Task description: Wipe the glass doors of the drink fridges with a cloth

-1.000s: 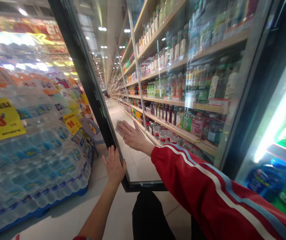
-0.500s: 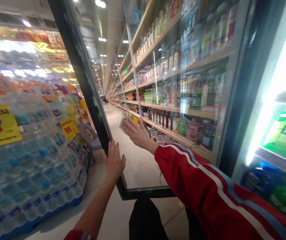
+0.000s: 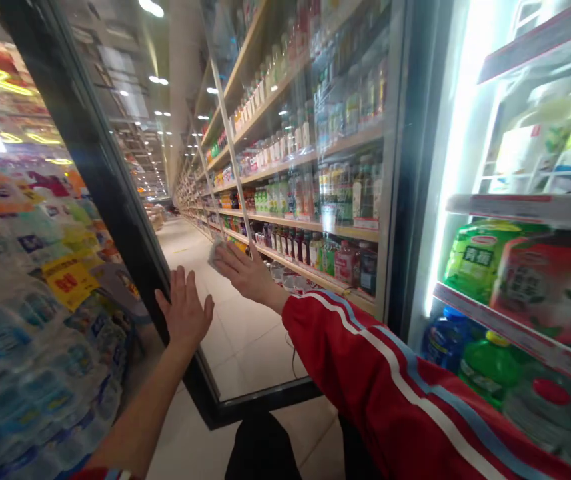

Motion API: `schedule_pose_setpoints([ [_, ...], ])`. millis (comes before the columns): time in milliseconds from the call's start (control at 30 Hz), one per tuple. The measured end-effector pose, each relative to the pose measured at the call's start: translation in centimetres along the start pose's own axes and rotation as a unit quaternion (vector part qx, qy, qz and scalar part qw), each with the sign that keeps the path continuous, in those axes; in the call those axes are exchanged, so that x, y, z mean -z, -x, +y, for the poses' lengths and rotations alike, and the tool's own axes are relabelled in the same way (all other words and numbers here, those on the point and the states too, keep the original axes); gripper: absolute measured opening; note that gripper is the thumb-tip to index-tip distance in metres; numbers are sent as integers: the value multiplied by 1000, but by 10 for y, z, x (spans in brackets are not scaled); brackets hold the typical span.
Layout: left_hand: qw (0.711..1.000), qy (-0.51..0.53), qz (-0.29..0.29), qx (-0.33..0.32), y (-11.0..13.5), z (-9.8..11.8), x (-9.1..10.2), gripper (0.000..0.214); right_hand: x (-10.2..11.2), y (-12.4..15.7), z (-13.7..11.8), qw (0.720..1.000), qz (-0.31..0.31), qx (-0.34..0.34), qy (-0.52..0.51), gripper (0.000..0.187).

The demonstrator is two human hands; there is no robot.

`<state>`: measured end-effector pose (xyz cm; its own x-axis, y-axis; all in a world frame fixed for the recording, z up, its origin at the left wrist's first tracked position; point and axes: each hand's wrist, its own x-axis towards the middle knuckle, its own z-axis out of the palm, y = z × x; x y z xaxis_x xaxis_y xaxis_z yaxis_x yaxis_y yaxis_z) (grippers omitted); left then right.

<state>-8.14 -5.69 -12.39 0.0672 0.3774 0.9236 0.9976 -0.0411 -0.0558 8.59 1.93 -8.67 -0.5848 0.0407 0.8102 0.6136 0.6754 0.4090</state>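
A glass cooler door (image 3: 245, 347) with a black frame stands swung out in front of me. My left hand (image 3: 185, 310) lies on the frame's edge and the glass beside it, fingers spread and holding nothing. Higher on the pane, my right hand (image 3: 245, 270) presses a small greyish cloth (image 3: 216, 255) flat to the glass. Its fingers cover most of the cloth, so the cloth's full shape is hidden. Bottles on wooden shelves (image 3: 310, 223) show in the glass, partly as reflections.
On the right is the lit cooler, with drink packs (image 3: 480, 260) and large bottles (image 3: 490, 367) on its shelves. Stacked packs of bottled water (image 3: 30, 360) stand left of the door, with a yellow price sign (image 3: 69, 280). My knee (image 3: 261, 447) is just below the door's bottom edge.
My view has turned right, so everything sits further left and more of the lit cooler shows. The right hand keeps the cloth on the glass; the left stays at the frame.
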Motion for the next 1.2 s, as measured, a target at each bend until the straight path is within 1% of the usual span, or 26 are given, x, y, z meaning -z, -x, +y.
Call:
schedule_pose_setpoints([
  [100, 1000, 9, 5, 0, -1, 1, -1, 62, -3, 9, -1, 999, -6, 34, 2, 44],
  [167, 1000, 15, 3, -4, -1, 2, -2, 61, -3, 8, 3, 999, -7, 37, 4, 42],
  [300, 999, 32, 8, -7, -8, 9, -5, 60, 5, -2, 17, 999, 14, -29, 15, 43],
  [367, 999, 38, 9, -7, -12, 15, -7, 60, 7, -1, 20, 999, 18, -46, 16, 45],
  [400, 999, 40, 7, -6, -13, 17, -8, 61, 8, 3, 19, 999, 16, -41, 15, 45],
  [467, 999, 46, 1, -7, -11, 21, -10, 61, 6, 17, 15, 1000, 4, -9, 10, 44],
  [600, 999, 48, -9, -18, 3, 21, -15, 60, -1, 52, 3, 998, -34, 55, -5, 42],
  [667, 998, 49, -13, -27, 8, 19, -16, 60, -1, 58, 4, 997, -45, 67, -9, 43],
  [733, 998, 53, -19, -31, 9, 19, -17, 61, 4, 54, 12, 998, -45, 47, -7, 44],
  [867, 997, 60, -25, -31, 5, 28, -17, 62, 20, 31, 35, 998, -17, -59, 12, 45],
  [900, 997, 59, -23, -34, 4, 31, -17, 62, 23, 28, 39, 997, -5, -77, 19, 44],
  [967, 997, 57, -18, -41, 4, 37, -19, 62, 26, 29, 42, 996, 12, -83, 31, 42],
  [1067, 997, 54, -16, -52, 8, 44, -22, 60, 21, 48, 36, 998, 13, -42, 37, 41],
  [1200, 996, 52, -24, -62, 14, 51, -26, 57, 10, 81, 27, 1000, -14, 0, 21, 44],
])
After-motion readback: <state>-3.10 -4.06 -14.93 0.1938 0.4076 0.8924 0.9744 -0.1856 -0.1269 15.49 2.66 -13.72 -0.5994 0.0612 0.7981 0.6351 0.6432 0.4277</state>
